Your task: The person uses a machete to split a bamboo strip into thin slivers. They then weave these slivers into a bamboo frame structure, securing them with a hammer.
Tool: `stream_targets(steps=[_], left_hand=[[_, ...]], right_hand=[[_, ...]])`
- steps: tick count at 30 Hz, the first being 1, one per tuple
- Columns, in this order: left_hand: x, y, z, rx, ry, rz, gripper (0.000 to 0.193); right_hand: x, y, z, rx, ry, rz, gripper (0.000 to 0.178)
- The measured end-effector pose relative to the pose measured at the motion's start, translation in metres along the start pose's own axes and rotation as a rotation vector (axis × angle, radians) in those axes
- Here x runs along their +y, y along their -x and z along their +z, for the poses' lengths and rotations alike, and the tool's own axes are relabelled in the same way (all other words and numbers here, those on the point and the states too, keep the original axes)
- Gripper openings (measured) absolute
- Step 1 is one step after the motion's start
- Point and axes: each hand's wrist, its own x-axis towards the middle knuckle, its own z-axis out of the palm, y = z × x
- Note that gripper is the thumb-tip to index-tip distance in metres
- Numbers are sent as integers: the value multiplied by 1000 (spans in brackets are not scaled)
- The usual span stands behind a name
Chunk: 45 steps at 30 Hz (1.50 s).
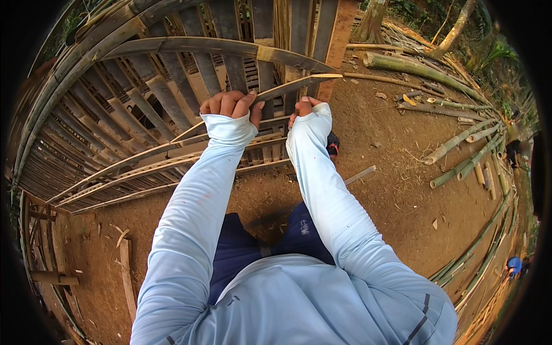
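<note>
My left hand (230, 108) is closed around a split bamboo strip (296, 85). One pale end of the strip points out to the right past my right hand, while a thin length shows below and left of my left fist. My right hand (307, 109) is just under the strip, fingers curled in; what it grips, if anything, is hidden by the hand and the sleeve cuff. Both hands are over the near side of a slatted bamboo frame (167, 95), whose dark slats fan out beneath long curved rails.
Bamboo poles (422, 70) lie on the brown dirt ground (397, 190) to the right, with more cut lengths (460, 144) nearer. A loose flat slat (126, 276) rests at lower left. A dark shoe (332, 144) shows beside my right forearm. Trees stand at upper right.
</note>
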Motion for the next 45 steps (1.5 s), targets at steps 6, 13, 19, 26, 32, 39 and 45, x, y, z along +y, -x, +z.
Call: stream_targets(steps=[6, 13, 19, 26, 32, 39, 45], left_hand=[[0, 1, 1, -2, 23, -11, 35], [-1, 1, -2, 3, 35, -11, 36], [1, 0, -1, 7, 44, -7, 35], [-3, 1, -1, 17, 39, 7, 33], [-2, 2, 1, 24, 51, 4, 34], [2, -1, 2, 31, 62, 8, 34], [-2, 2, 1, 37, 48, 2, 34]], right_hand=[[6, -7, -14, -87, 269, -101, 21], [-12, -4, -26, -63, 500, -139, 18], [5, -28, -30, 31, 464, -203, 9], [-1, -20, -18, -77, 788, -48, 23], [-2, -24, -11, 63, 462, 127, 28], [30, -54, -23, -38, 769, -151, 29], [23, -32, -48, -305, 917, -353, 54]])
